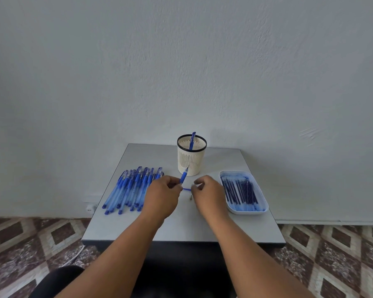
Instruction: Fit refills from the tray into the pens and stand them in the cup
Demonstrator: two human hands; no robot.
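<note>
Left hand (163,195) grips a pen (184,177), tip toward one o'clock; right hand (207,194) pinches a refill (186,189) lying three-to-nine.

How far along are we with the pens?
Early. One pen stands in the cup. The left hand grips a pen piece, and the right hand pinches another small part. A pile of pens still lies at left, and the tray holds many refills.
</note>
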